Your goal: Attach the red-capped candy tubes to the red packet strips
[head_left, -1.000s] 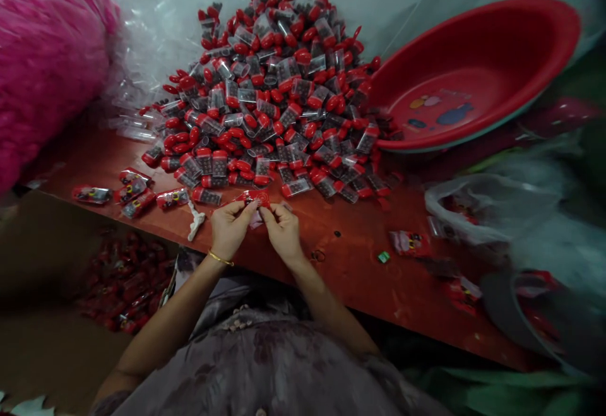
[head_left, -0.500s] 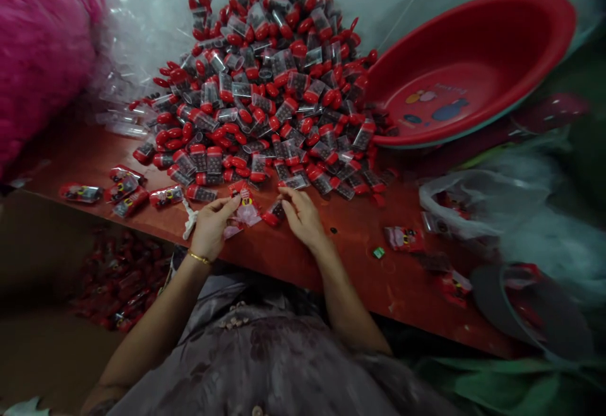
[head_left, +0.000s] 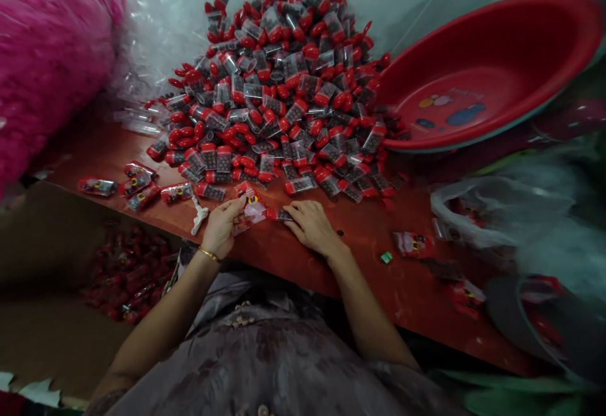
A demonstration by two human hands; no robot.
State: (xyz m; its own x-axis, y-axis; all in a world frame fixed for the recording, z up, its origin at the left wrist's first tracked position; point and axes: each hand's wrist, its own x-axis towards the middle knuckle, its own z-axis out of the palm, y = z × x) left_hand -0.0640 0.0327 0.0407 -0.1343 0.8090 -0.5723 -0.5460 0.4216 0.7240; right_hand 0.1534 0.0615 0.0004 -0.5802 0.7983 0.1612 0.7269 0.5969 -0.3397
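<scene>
My left hand [head_left: 221,228] pinches a small clear packet with a red printed label [head_left: 250,206] just above the red table [head_left: 331,258]. My right hand [head_left: 310,223] rests on the table to its right, fingers closed on a small red-capped clear vial [head_left: 279,214] whose open end points at the packet. Behind both hands rises a big heap of red-capped vials [head_left: 279,94]. A gold bangle sits on my left wrist.
A red plastic basin [head_left: 478,75] leans at the back right. Finished packets [head_left: 137,185] lie at the table's left edge. A box of red packets [head_left: 123,277] sits below left. Pink fluffy material [head_left: 47,56] fills the far left, clear bags [head_left: 492,208] the right.
My right hand left the packet, reached to the heap's foot, took a vial and drew it back beside the packet. The left hand kept hold of the packet.
</scene>
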